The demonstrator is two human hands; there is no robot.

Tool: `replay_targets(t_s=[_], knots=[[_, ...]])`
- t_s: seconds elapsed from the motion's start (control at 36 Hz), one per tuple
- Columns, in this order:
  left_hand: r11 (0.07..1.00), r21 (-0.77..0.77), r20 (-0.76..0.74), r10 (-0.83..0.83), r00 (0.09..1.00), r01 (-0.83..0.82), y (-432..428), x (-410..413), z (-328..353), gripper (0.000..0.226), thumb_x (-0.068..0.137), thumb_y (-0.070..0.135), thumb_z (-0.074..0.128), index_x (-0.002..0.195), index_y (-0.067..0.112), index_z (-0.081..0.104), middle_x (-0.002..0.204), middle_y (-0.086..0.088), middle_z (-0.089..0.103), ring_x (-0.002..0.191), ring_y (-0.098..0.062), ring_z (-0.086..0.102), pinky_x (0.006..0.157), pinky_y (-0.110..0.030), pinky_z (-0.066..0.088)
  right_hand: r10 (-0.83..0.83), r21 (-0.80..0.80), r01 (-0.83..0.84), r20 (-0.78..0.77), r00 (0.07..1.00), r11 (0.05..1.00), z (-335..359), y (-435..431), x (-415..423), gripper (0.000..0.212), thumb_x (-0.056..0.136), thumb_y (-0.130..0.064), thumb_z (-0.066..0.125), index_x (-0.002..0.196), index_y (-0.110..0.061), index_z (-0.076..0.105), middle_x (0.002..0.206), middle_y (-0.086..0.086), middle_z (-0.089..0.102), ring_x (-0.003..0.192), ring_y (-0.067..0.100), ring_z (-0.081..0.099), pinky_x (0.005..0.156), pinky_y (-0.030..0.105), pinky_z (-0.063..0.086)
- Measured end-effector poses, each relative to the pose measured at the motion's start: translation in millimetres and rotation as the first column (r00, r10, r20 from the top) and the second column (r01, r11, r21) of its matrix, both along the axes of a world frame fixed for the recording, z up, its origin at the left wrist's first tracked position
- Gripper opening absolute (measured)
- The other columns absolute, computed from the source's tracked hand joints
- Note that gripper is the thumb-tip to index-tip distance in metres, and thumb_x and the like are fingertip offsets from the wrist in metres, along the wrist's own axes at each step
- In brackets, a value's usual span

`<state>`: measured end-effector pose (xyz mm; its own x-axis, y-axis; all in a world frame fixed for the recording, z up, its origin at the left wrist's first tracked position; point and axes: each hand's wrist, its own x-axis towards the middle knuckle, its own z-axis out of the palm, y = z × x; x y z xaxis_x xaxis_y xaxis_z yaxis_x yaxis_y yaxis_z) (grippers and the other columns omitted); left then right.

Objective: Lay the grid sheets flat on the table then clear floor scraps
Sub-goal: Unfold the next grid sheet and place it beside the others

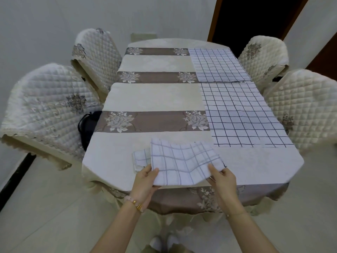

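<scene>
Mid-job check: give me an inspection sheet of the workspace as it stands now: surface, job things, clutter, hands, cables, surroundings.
Surface: table under a striped floral cloth.
Job's things: far sheet and near sheet lie flat along the right side; held sheet is rippled, over the front edge; folded sheet lies on the table to its left.
Clutter: black bag by the near left chair; no floor scraps seen.
Grippers: left hand and right hand each grip the held sheet's near edge.
Cables: nothing seen.
Surroundings: quilted chairs on both sides, dark doorway beyond, tiled floor.
</scene>
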<state>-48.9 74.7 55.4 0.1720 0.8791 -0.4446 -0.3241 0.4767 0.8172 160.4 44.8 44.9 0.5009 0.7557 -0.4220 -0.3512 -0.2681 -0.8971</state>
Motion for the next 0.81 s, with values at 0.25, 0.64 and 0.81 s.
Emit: replay_targets(t_s=[0.25,0.64,0.81], knots=[[0.965,-0.254,0.010,-0.073,0.997,0.073,-3,-4,-29,0.017,0.092,0.005,0.052,0.107,0.006,0.060,0.103,-0.009,0.072,0.095,-0.022,0.067,0.078,-0.037,0.058,0.134,-0.198,-0.112,0.096,0.986,0.974,-17,-5,33,0.013,0.090,-0.001,0.057,0.078,-0.004,0.056,0.078,0.010,0.061,0.070,0.018,0.059,0.047,0.015,0.054],[0.961,-0.271,-0.012,-0.056,0.998,0.050,1,5,-31,0.011,0.092,0.007,0.055,0.098,0.004,0.064,0.100,-0.013,0.072,0.084,-0.021,0.069,0.068,-0.029,0.060,0.176,-0.333,-0.047,0.369,0.913,0.942,-33,5,66,0.045,0.085,-0.006,0.065,0.126,-0.002,0.046,0.122,0.020,0.057,0.099,0.033,0.058,0.085,0.043,0.053],[0.978,-0.208,-0.021,0.006,1.000,-0.010,-3,17,-22,0.013,0.089,0.005,0.059,0.096,-0.004,0.065,0.088,-0.013,0.075,0.077,-0.017,0.072,0.068,-0.026,0.060,0.256,-0.243,-0.102,0.768,0.587,0.965,3,-8,25,0.047,0.087,-0.019,0.064,0.131,-0.017,0.047,0.123,0.003,0.052,0.114,0.022,0.050,0.096,0.040,0.044]])
